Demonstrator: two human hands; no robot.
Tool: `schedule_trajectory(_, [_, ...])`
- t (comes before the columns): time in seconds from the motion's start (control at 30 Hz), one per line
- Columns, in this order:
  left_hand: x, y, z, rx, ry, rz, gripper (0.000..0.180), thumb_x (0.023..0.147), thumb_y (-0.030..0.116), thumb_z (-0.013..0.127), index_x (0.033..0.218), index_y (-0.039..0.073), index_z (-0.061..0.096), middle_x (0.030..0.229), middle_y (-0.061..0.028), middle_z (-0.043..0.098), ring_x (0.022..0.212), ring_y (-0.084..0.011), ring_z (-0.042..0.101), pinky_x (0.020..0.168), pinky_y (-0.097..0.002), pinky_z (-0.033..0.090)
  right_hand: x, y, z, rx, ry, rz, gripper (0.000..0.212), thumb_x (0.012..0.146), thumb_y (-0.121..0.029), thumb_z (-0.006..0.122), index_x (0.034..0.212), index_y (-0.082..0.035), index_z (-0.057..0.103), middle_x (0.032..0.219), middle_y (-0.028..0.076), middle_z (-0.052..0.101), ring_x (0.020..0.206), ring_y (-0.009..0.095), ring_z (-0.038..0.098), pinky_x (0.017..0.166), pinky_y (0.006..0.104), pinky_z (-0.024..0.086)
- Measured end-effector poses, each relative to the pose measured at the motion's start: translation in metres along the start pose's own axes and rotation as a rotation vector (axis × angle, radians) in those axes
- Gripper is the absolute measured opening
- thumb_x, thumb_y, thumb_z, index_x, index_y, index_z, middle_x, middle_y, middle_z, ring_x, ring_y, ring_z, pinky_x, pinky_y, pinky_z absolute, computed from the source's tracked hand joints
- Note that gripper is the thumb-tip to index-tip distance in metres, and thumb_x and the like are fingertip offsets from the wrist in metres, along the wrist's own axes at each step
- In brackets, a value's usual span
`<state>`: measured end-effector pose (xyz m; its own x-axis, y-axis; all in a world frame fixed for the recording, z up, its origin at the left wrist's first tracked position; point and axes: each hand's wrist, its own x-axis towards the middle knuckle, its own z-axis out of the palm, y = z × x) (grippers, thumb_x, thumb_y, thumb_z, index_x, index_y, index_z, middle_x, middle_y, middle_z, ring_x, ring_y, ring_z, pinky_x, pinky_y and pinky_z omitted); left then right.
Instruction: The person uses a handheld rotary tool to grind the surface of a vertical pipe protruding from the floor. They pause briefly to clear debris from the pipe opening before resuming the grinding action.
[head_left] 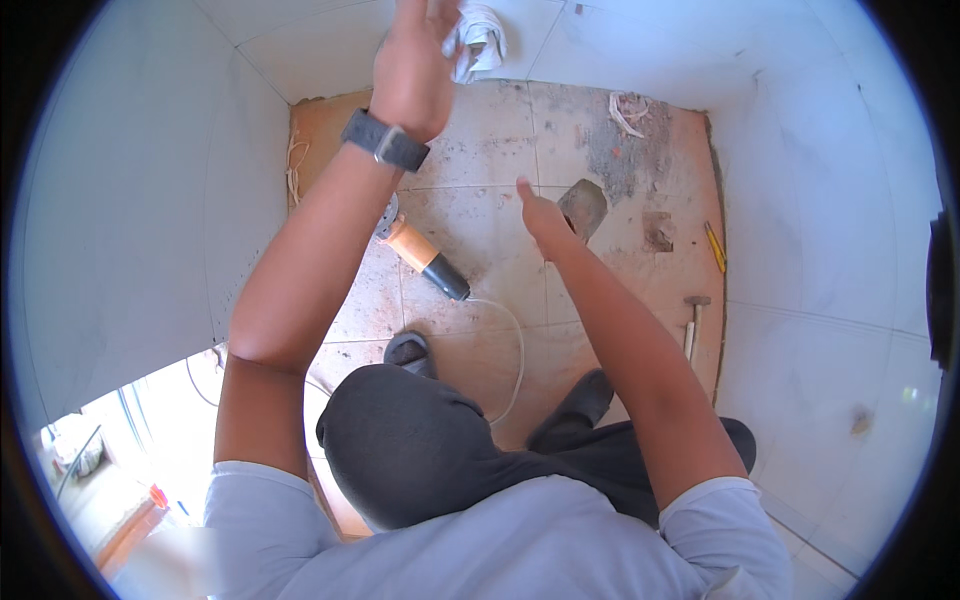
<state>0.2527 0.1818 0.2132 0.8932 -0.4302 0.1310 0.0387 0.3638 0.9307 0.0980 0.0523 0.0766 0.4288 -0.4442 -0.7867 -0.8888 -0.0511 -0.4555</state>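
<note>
My left hand [413, 80] is raised at the top, with a dark-banded watch [385, 140] on its wrist. Its fingers stretch upward and partly leave the picture. Right beside them is a crumpled white cloth [482, 42]; whether they touch it I cannot tell. Lower and to the right, my right hand [546, 224] is closed around what looks like a trowel, its thumb sticking up. The trowel's grey, mortar-smeared blade [588, 208] points away over the floor, while its handle is hidden in my hand.
An orange and black angle grinder [425, 258] lies on the dusty tiled floor [470, 215], its pale cord curving towards my feet. Grey rubble [625, 160] is spread at the far right. Along the right wall lie a yellow cutter [715, 248] and a hammer [697, 305]. Walls enclose three sides.
</note>
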Motion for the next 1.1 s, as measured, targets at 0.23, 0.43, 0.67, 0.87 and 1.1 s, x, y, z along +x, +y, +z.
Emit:
schedule_trajectory(0.23, [-0.085,-0.1,0.004,0.498,-0.211,0.036,0.093,0.107,0.07,0.039,0.163,-0.004,0.033,0.164,-0.0253,0.039,0.144,-0.0368,0.047,0.12,-0.0434,0.035,-0.059,-0.105,-0.013,1.014,-0.153,-0.459,0.078,0.106,-0.068,0.047,0.146,-0.001,0.048,0.129,0.015,0.061,0.119,0.036,0.061,0.111,0.0467,0.046])
schedule_trajectory(0.43, [-0.074,-0.025,-0.016,-0.125,0.089,-0.824,0.128,0.088,0.094,0.043,0.161,-0.01,0.025,0.154,-0.031,0.045,0.135,-0.0309,0.047,0.113,-0.0445,0.038,-0.026,-0.011,0.052,0.346,0.018,-1.307,0.08,0.101,-0.057,0.06,0.149,0.006,0.051,0.153,0.031,0.052,0.139,0.043,0.053,0.119,0.051,0.038])
schedule_trajectory(0.67, [-0.099,0.077,-0.099,-0.388,-0.249,-0.225,0.051,0.115,0.04,0.044,0.144,-0.001,0.053,0.106,-0.0118,0.063,0.093,-0.0259,0.059,0.126,-0.0509,0.03,-0.034,0.104,0.08,-0.557,0.025,-0.678,0.061,0.092,-0.051,0.074,0.13,-0.003,0.063,0.126,0.019,0.063,0.12,0.035,0.062,0.097,0.0515,0.051])
schedule_trajectory(0.87, [-0.186,0.031,-0.138,0.652,-0.036,-0.295,0.034,0.113,0.026,0.054,0.104,-0.002,0.072,0.081,-0.0086,0.068,0.081,-0.0193,0.066,0.112,-0.0404,0.046,-0.023,0.114,0.159,-0.641,0.322,-0.683,0.037,0.092,-0.028,0.07,0.123,-0.006,0.067,0.112,0.014,0.068,0.106,0.03,0.065,0.088,0.0483,0.052])
schedule_trajectory(1.1, [-0.198,0.054,-0.147,1.06,-0.054,-0.71,0.037,0.112,0.029,0.056,0.122,-0.004,0.069,0.077,-0.0097,0.072,0.082,-0.02,0.075,0.087,-0.0315,0.058,-0.015,0.116,0.143,-0.474,0.084,-0.721,0.041,0.084,-0.027,0.077,0.118,-0.005,0.068,0.111,0.016,0.072,0.103,0.034,0.071,0.085,0.0486,0.057])
